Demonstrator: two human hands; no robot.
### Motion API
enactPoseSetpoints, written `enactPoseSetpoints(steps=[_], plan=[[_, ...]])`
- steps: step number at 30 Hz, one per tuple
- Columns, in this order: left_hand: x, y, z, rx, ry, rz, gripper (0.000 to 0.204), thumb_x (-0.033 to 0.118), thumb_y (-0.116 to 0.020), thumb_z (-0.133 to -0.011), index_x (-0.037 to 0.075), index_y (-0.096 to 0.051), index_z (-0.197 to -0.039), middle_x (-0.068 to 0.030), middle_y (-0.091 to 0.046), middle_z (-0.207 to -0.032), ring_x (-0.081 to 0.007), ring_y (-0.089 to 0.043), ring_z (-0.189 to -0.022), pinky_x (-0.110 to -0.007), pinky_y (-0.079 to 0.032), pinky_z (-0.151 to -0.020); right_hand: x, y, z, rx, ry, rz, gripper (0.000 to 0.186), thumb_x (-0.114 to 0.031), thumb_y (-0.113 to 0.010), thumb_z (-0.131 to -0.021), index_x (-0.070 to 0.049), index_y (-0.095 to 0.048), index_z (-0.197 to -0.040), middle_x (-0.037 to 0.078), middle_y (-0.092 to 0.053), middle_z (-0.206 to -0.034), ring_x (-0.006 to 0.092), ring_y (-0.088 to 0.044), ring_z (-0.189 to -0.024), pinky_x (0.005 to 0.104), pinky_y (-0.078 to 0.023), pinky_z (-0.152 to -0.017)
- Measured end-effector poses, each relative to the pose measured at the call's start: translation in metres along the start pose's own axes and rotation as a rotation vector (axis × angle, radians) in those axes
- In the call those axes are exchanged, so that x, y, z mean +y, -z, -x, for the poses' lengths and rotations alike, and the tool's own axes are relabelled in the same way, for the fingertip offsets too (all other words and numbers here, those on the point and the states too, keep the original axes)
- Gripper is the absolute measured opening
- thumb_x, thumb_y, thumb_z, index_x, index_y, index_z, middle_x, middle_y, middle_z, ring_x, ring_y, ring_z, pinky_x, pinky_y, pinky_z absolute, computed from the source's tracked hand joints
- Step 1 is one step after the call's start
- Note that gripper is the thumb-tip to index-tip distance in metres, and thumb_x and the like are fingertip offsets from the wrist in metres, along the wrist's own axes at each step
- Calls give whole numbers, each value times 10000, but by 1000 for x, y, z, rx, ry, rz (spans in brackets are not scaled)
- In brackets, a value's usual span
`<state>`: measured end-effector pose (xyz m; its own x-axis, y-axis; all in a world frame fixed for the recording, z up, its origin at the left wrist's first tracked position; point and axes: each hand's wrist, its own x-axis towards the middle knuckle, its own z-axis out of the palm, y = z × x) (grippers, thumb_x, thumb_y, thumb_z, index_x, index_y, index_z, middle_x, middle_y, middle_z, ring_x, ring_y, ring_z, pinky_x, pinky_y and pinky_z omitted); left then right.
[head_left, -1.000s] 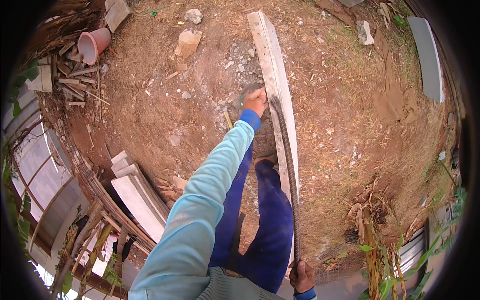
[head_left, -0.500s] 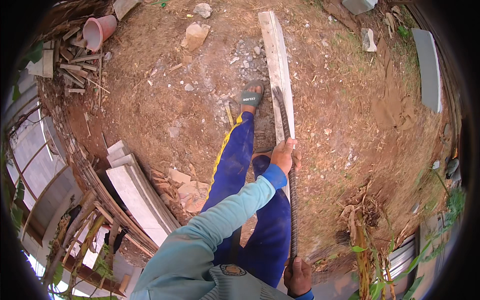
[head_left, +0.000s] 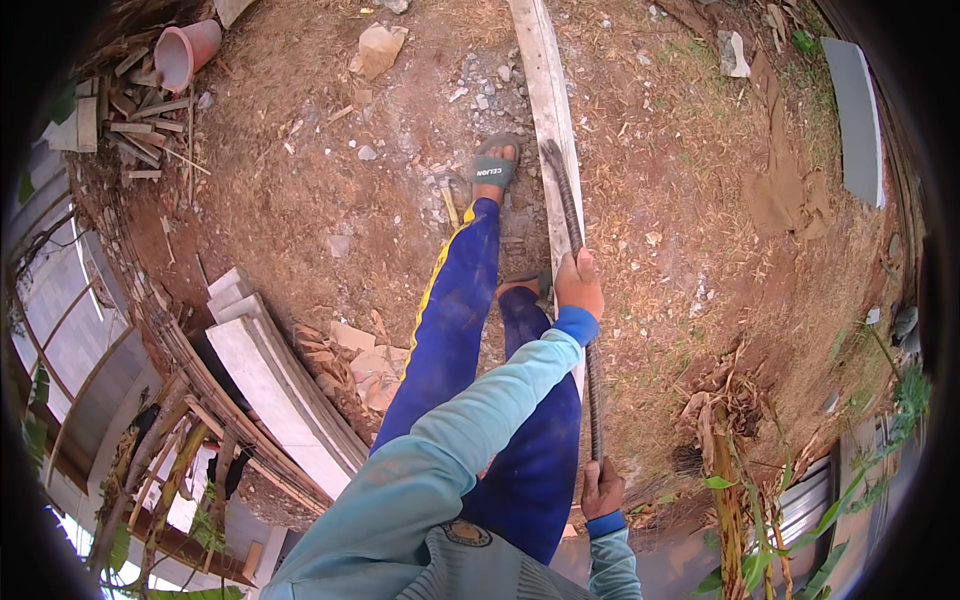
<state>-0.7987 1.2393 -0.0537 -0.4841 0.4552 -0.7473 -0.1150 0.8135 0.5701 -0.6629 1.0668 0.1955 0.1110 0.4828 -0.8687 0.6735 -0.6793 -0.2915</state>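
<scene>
My left hand (head_left: 580, 285) is wrapped round a dark ribbed steel bar (head_left: 568, 200), partway along it. Near the bar's lower end, my right hand (head_left: 602, 490) is closed round it as well. The bar's far end bends slightly and overlaps a long pale wooden plank (head_left: 545, 75); whether it touches the wood I cannot tell. That plank runs away from me along the ground, its near part hidden behind my left hand and leg. My sandalled left foot (head_left: 495, 168) stands left of it, and my other foot (head_left: 535, 285) is partly covered.
Stacked pale boards (head_left: 275, 390) lie at lower left. A pinkish bucket (head_left: 187, 52) sits beside scrap wood (head_left: 150, 125) at upper left. Stones (head_left: 378, 50) and rubble dot the dirt. A grey panel (head_left: 855, 125) lies far right, a dry plant (head_left: 720, 430) at lower right.
My right hand has come up and away from my body with the bar. The bar's far end and my left hand have shifted slightly forward. The view has moved a little.
</scene>
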Motion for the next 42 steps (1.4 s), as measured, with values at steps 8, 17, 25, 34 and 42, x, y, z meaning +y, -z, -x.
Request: enactPoseSetpoints(steps=[8,17,25,34,42], plan=[[-8,-7,5,119,-117,-179,368,315,-452,-984,-44,-528,-958,-312,-593,-828,-513,-557,-818,-523,-431,-712,63,-43,-21,104,-3,168,422,-420,-599,-907,1,-601,-875,230,-604,-647,422,-626,-627,463,-487,-557],[-24,19,-10,-33,-199,-497,461,398,-465,-974,-49,-579,-984,-308,-621,-923,-473,-577,-935,-499,-447,-813,137,-76,-98,62,80,209,408,-440,-557,-913,-39,-593,-848,241,-604,-642,445,-614,-636,510,-483,-576],[21,72,-99,-14,-107,-39,351,357,-478,-989,24,-588,-993,-29,-550,-724,-108,-527,-523,-270,-461,-464,190,-63,-194,39,-139,275,165,-232,-572,-877,-98,-616,-963,220,-652,-833,433,-625,-809,523,-493,-711],[126,64,-200,-217,188,-513,379,385,-691,-868,20,-642,-778,-16,-538,-626,-111,-449,-473,-256,-355,-410,199,-78,-224,95,-150,284,195,-198,-587,-855,-122,-638,-1027,228,-657,-838,425,-632,-805,508,-500,-718],[133,63,-211,-362,19,-545,283,347,-720,-844,66,-715,-879,32,-500,-615,-68,-326,-488,-253,-253,-430,210,-68,-300,97,-44,94,236,-120,-626,-811,-68,-654,-1039,212,-657,-823,396,-637,-807,447,-503,-714]])
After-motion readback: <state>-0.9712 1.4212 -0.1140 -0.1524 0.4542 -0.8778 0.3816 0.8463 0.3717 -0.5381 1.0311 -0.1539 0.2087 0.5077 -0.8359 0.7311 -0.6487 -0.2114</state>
